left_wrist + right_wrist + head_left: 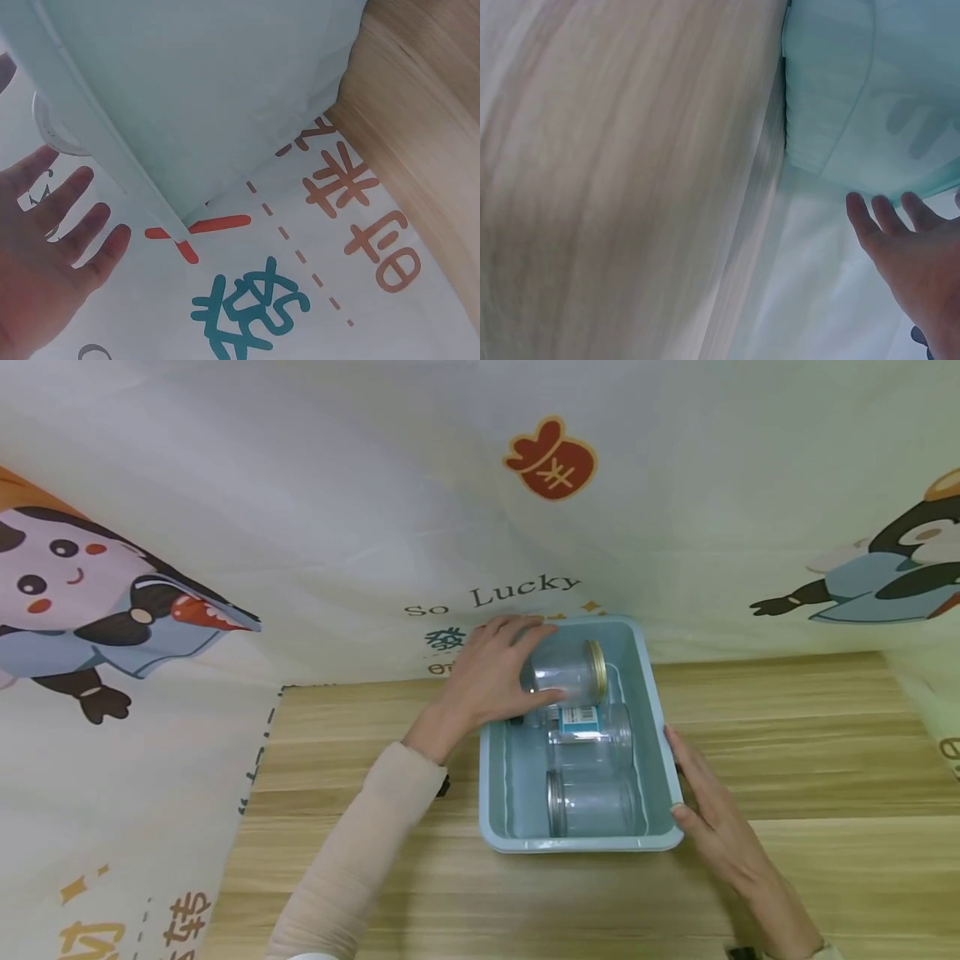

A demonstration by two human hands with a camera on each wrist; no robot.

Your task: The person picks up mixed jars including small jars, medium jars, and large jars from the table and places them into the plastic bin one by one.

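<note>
A light-blue plastic basin [495,841] holds three clear jars lying on their sides. The top jar [562,672] has a gold lid facing right. Below it lies a middle jar [588,747] with a blue-and-white label close by, then a bottom jar [600,806] whose metallic ring faces left. My left hand [491,672] reaches over the basin's far-left rim, fingers spread, thumb and forefinger on either side of the top jar's base. In the left wrist view its fingers [67,202] are apart. My right hand [716,818] rests against the basin's right side, fingers fairly straight, thumb at the rim.
The basin stands on a wood-grain table [360,743], its far end close to a printed cloth backdrop [360,527]. The cloth also rises along the left and right sides. A small black thing [444,787] shows beside my left sleeve.
</note>
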